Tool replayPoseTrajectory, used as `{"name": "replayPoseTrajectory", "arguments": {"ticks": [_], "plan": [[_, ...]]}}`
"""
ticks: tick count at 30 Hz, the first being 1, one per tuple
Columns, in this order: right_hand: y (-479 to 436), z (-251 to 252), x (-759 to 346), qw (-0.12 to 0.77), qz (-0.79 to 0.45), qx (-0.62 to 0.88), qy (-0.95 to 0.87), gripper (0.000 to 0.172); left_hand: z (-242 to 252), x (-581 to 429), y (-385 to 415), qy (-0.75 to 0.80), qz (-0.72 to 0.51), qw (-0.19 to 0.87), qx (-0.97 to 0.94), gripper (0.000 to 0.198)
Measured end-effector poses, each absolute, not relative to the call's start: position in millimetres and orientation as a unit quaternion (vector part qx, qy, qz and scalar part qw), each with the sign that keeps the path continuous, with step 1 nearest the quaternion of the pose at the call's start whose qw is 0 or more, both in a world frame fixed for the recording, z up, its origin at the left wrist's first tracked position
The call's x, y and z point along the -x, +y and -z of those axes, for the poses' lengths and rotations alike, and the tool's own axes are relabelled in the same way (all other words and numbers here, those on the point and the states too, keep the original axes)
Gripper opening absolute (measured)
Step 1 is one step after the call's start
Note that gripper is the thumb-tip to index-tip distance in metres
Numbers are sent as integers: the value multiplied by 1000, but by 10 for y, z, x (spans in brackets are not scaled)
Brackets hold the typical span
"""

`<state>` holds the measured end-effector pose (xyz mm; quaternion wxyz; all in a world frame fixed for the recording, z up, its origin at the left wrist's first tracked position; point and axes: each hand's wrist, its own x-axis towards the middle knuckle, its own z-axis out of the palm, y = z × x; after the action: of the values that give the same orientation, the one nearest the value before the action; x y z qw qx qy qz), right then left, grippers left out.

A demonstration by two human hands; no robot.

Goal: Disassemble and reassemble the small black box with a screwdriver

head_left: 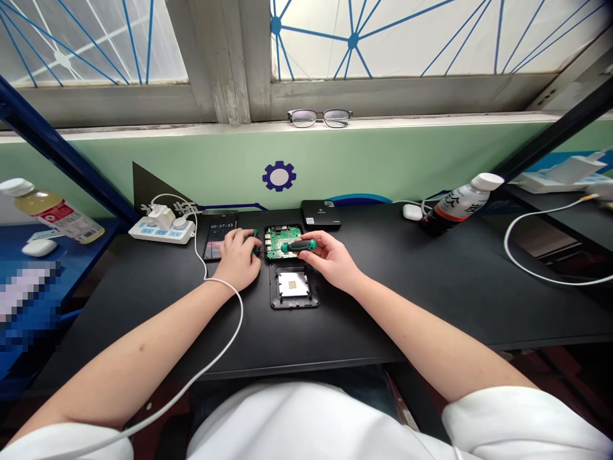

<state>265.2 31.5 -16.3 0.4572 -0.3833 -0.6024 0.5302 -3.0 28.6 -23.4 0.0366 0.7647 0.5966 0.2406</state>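
A small open device with a green circuit board [282, 241] lies on the black desk [431, 287]. My right hand [330, 257] is closed round a green-handled screwdriver [297, 245] that lies across the board. My left hand [238, 257] rests curled at the board's left edge, fingers pinched on something small that I cannot make out. Just in front of the board sits the device's black cover [294, 287], lying open side up with a pale square pad inside.
A phone [219, 235] showing a timer lies left of the board, beside a white power strip [160, 229] whose cable [225, 332] trails over my left arm. A black box [320, 214], earbud case [412, 212], bottle [460, 203] and glasses [320, 117] lie behind.
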Motion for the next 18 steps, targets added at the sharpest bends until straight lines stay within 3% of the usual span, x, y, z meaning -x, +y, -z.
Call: {"name": "replayPoseTrajectory", "arguments": {"ticks": [7, 13, 18], "plan": [[263, 35, -2671, 490, -518, 381, -589, 48, 230, 38, 275, 579, -247, 39, -776, 33], [296, 10, -2716, 516, -540, 380, -547, 53, 191, 20, 264, 574, -251, 36, -778, 15], [299, 12, -2707, 516, -547, 381, -538, 54, 212, 34, 302, 578, -257, 33, -774, 15]]}}
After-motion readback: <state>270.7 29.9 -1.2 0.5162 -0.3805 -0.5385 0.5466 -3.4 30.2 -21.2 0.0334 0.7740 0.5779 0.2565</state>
